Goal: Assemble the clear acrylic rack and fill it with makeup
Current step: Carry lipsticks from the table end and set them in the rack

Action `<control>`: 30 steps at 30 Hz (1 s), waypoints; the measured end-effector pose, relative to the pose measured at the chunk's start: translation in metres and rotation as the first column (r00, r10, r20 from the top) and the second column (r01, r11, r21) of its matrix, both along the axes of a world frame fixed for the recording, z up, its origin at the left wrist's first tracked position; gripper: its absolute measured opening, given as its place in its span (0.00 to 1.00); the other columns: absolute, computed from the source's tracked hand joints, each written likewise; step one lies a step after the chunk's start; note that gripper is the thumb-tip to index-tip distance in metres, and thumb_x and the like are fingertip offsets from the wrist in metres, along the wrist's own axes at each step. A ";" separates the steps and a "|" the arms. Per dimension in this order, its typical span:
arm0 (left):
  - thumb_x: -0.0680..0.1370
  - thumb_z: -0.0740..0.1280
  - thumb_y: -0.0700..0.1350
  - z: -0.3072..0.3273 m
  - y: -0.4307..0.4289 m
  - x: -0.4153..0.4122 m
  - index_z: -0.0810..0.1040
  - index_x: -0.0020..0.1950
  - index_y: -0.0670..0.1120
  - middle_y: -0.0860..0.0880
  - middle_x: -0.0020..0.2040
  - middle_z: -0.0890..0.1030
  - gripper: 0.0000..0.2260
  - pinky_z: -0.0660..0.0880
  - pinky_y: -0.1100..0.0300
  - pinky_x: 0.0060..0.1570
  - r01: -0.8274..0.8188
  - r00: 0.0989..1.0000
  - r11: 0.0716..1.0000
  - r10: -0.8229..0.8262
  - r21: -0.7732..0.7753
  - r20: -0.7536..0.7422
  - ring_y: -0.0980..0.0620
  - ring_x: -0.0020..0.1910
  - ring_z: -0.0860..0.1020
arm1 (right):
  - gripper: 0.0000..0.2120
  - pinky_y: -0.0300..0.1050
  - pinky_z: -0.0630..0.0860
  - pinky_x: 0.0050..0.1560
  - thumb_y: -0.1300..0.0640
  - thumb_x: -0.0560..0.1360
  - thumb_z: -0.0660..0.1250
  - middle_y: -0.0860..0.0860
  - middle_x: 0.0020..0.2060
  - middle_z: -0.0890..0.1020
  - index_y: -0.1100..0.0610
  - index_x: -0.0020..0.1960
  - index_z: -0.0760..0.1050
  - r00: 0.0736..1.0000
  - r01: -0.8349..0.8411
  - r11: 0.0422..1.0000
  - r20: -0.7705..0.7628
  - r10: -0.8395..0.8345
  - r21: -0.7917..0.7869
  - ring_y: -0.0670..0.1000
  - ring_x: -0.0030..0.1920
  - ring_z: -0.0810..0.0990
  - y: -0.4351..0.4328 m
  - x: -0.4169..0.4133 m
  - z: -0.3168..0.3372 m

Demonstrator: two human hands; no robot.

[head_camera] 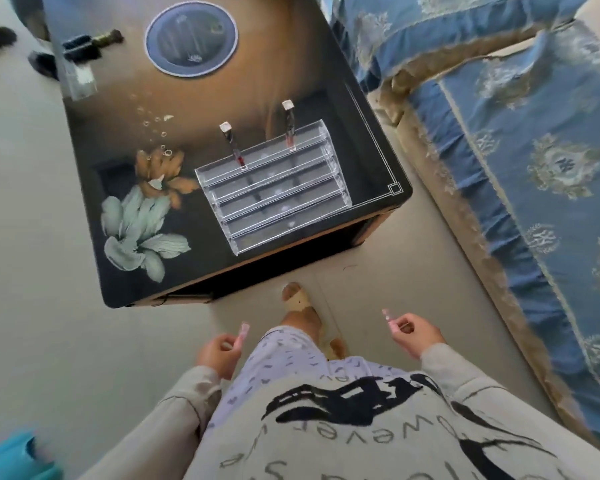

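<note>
A clear acrylic rack (274,195) with several stepped tiers stands on the near right corner of a dark flower-printed table (125,282). Two lip gloss tubes stand upright in its top row, one on the left (232,144) and one on the right (289,124). My left hand (219,355) is low over the floor, closed around a small pink makeup tube (241,336). My right hand (418,336) is at the same height to the right, closed around another pink makeup tube (390,320). Both hands are well short of the table.
A blue round mat (153,32) with a mirrored centre lies at the table's far side, beside a dark brush (84,45) and a clear acrylic piece (80,77). A blue patterned sofa (534,133) runs along the right. My sandalled foot (300,303) stands on the beige floor by the table.
</note>
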State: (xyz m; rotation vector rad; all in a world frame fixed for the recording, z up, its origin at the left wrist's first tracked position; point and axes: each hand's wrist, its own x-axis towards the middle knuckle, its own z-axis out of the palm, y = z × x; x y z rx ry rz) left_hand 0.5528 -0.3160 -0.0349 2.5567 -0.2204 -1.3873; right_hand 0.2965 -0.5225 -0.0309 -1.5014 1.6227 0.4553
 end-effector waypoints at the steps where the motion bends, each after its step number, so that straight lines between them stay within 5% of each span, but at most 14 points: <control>1: 0.77 0.60 0.58 0.001 -0.008 0.004 0.68 0.30 0.46 0.47 0.22 0.68 0.21 0.65 0.63 0.27 0.008 1.000 1.000 -0.008 0.007 0.013 0.49 0.22 0.66 | 0.10 0.37 0.69 0.43 0.55 0.74 0.65 0.58 0.49 0.84 0.61 0.50 0.78 1.000 -0.014 1.000 -0.009 0.014 0.000 0.52 0.41 0.75 -0.007 0.006 0.000; 4: 0.76 0.61 0.57 0.002 -0.034 0.019 0.67 0.29 0.47 0.48 0.21 0.68 0.21 0.68 0.62 0.32 0.029 0.999 1.000 -0.029 0.004 0.032 0.48 0.24 0.68 | 0.10 0.39 0.72 0.45 0.56 0.74 0.65 0.58 0.49 0.84 0.62 0.50 0.79 0.998 -0.049 0.999 -0.025 0.049 0.000 0.52 0.41 0.75 -0.027 0.023 0.000; 9: 0.75 0.60 0.60 0.006 -0.078 0.046 0.67 0.29 0.49 0.51 0.22 0.68 0.20 0.66 0.64 0.27 0.092 0.995 0.995 -0.089 -0.041 0.052 0.52 0.21 0.68 | 0.06 0.45 0.75 0.49 0.56 0.74 0.66 0.58 0.47 0.83 0.59 0.44 0.77 0.999 -0.033 0.999 -0.031 0.032 -0.008 0.53 0.41 0.76 -0.057 0.049 -0.001; 13: 0.75 0.60 0.60 0.011 -0.103 0.060 0.69 0.31 0.50 0.52 0.23 0.68 0.18 0.64 0.63 0.26 0.093 0.994 0.993 -0.088 -0.075 0.066 0.53 0.24 0.68 | 0.09 0.39 0.67 0.42 0.52 0.74 0.65 0.53 0.39 0.81 0.57 0.40 0.76 0.998 -0.056 0.998 -0.029 0.055 -0.013 0.54 0.43 0.78 -0.075 0.068 -0.002; 18: 0.75 0.60 0.62 0.013 -0.120 0.063 0.69 0.30 0.51 0.53 0.25 0.71 0.19 0.65 0.63 0.29 0.019 0.998 0.995 -0.013 -0.095 0.058 0.53 0.26 0.69 | 0.16 0.42 0.70 0.43 0.48 0.74 0.65 0.47 0.27 0.75 0.52 0.30 0.70 0.997 -0.073 0.997 0.024 0.073 0.009 0.54 0.36 0.75 -0.096 0.094 0.000; 24: 0.77 0.62 0.54 0.014 -0.130 0.063 0.70 0.32 0.50 0.51 0.30 0.74 0.15 0.67 0.61 0.37 -0.124 0.991 0.987 0.128 -0.106 0.027 0.48 0.36 0.73 | 0.09 0.41 0.70 0.46 0.56 0.75 0.64 0.53 0.36 0.77 0.56 0.36 0.72 0.962 -0.268 0.962 0.071 0.265 0.045 0.53 0.41 0.75 -0.129 0.128 0.007; 30: 0.76 0.65 0.47 0.029 -0.153 0.075 0.71 0.32 0.52 0.56 0.32 0.75 0.12 0.65 0.71 0.30 -0.310 0.941 0.906 0.336 -0.288 0.042 0.55 0.35 0.74 | 0.04 0.47 0.75 0.43 0.59 0.74 0.65 0.51 0.34 0.77 0.59 0.42 0.75 0.924 -0.348 0.938 0.171 0.343 -0.001 0.54 0.42 0.76 -0.158 0.170 0.022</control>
